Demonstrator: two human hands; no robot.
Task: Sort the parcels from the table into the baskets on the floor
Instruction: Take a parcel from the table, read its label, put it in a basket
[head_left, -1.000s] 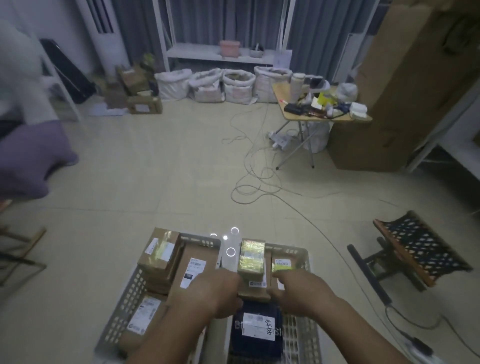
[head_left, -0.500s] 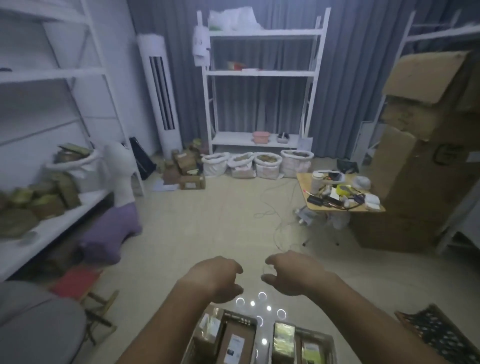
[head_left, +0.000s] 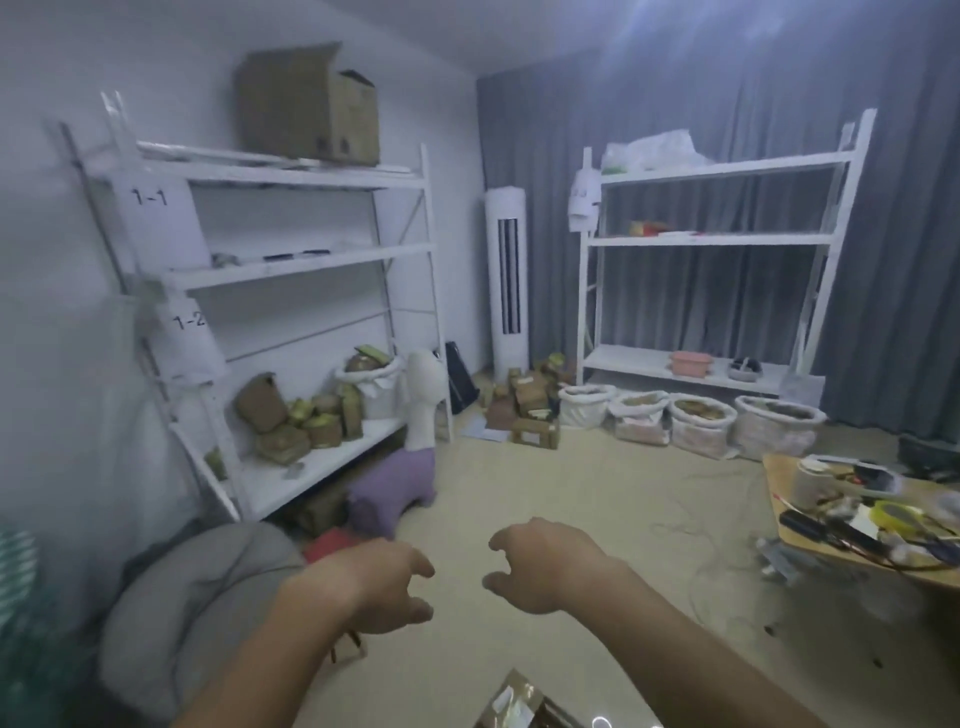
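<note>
Meanwhile, left hand (head_left: 376, 590) and right hand (head_left: 540, 566) hang loosely curled, empty; shelf tags (head_left: 150, 197) read 1-1, 1-2.

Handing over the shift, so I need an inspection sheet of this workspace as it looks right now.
Surface: beige floor; sorting table not in view.
Job's things: parcel at bottom edge; baskets not clearly seen.
Clutter: small table heaped with tools; boxes on floor.
Hands: left hand and right hand loosely curled, holding nothing.
Cables: cable loose on floor.
Surroundings: white shelves, filled sacks, grey curtain.
</note>
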